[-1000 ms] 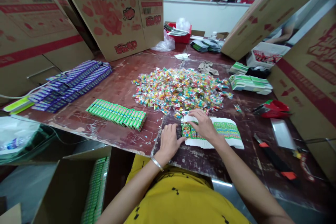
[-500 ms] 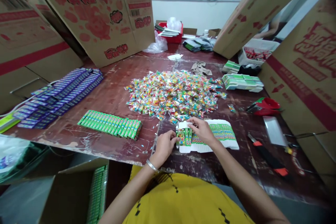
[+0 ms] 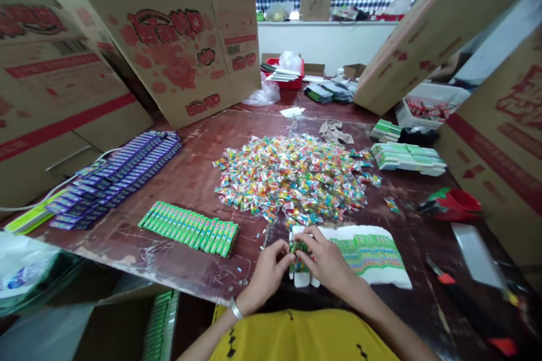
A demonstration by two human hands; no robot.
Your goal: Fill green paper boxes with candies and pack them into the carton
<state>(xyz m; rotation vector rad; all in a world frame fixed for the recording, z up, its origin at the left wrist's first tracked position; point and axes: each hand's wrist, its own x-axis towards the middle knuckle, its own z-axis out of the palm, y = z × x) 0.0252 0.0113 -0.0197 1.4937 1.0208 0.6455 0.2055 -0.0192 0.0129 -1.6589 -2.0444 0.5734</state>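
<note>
My left hand (image 3: 270,272) pinches the left side of a small green printed box (image 3: 298,264) with white flaps, close to the table's front edge. From the right, my right hand (image 3: 330,259) has its fingers closed over the same box and covers much of it. Flat green-and-white cartons (image 3: 376,254) lie fanned out beside and under my right forearm. Beyond both hands is a wide heap of small clear packets with colourful contents (image 3: 292,177). Left of my hands, a row of filled-looking green boxes (image 3: 190,228) lies side by side.
Purple boxes (image 3: 121,177) are stacked at the left, before tall cardboard cartons (image 3: 169,51). On the right lie a utility knife (image 3: 470,304), a red holder (image 3: 459,205) and bundled green cartons (image 3: 409,158). An open carton (image 3: 114,324) with green boxes stands below the table's front edge.
My right fingers have come down from the white flap onto the small box, nearer my left hand. The whole view has tilted up, so things sit lower in the picture.
</note>
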